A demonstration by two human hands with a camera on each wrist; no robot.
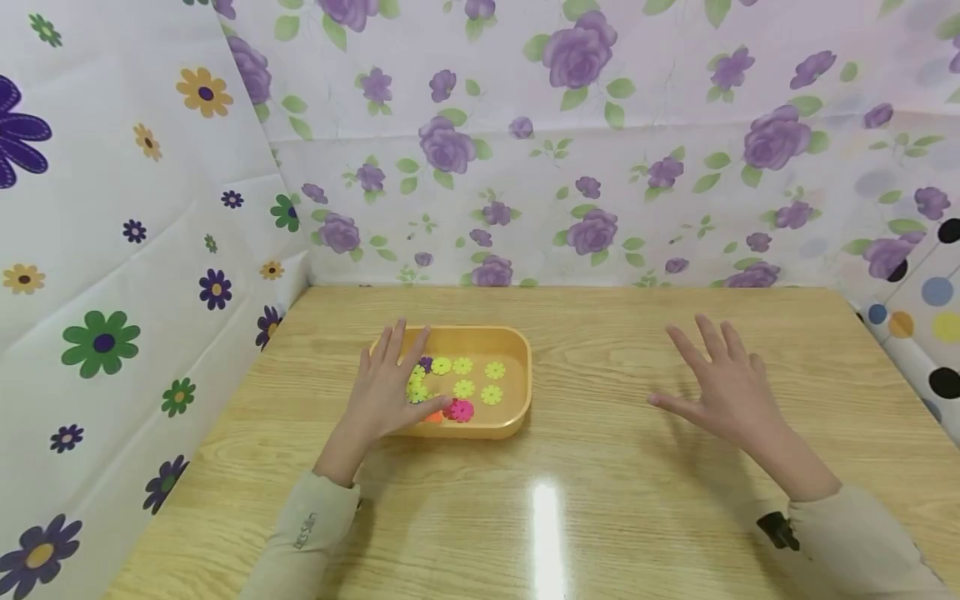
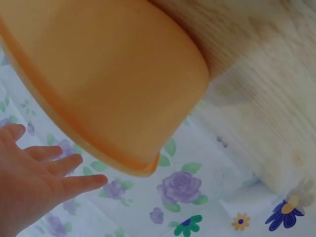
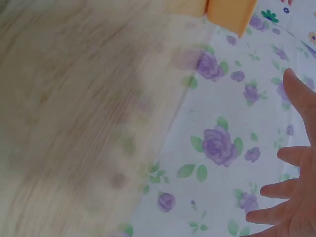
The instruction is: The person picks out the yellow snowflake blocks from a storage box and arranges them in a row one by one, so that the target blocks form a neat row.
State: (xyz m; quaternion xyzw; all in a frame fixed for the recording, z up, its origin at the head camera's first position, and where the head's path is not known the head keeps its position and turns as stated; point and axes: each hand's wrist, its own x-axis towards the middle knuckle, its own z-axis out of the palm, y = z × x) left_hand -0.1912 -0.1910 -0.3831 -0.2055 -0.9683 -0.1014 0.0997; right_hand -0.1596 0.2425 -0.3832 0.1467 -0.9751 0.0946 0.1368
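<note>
Head view shows my left hand (image 1: 381, 396) over the left end of the orange tray (image 1: 487, 431), left of centre in the frame, fingers spread and holding nothing, with yellow flower-shaped pieces (image 1: 463, 389) and a pink one (image 1: 462, 411) lying inside. My right hand (image 1: 726, 396) hovers above the wooden table (image 1: 600, 483) at right of the frame, its fingers spread too. On my left sleeve (image 1: 288, 554), lower left, runs a short printed word, perhaps "DESSIIN", though it is too small to be sure.
</note>
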